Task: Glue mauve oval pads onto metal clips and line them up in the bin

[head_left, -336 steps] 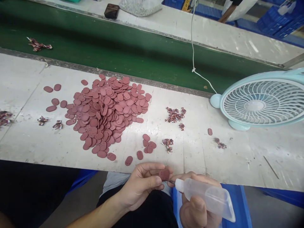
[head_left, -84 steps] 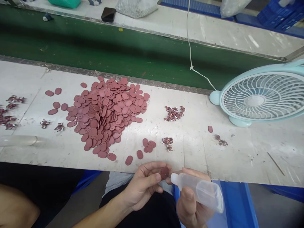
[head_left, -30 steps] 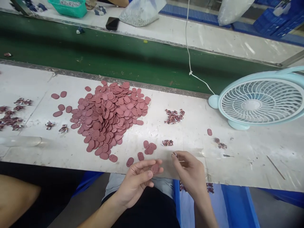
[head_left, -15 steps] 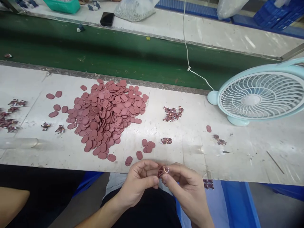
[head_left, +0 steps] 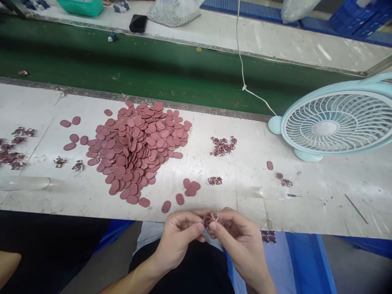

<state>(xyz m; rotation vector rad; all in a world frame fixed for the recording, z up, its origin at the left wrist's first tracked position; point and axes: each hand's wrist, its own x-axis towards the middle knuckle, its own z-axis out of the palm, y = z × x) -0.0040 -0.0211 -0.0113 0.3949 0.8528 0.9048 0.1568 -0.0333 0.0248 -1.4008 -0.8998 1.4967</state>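
Before you, the white worktop [head_left: 214,208] runs beside a green belt [head_left: 153,73], a fan [head_left: 326,127] standing at right; your left hand [head_left: 180,237] and right hand [head_left: 239,237] pinch what seems one maroon disc [head_left: 207,221] over the near edge.

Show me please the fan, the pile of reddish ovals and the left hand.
Fan [head_left: 325,128], head view: its central hub.
Pile of reddish ovals [head_left: 138,148], head view: near its middle.
Left hand [head_left: 174,241], head view: its middle.

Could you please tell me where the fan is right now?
In the head view, the fan is at the right on the white table, beyond and right of a lone red disc, with a white cord reaching it.
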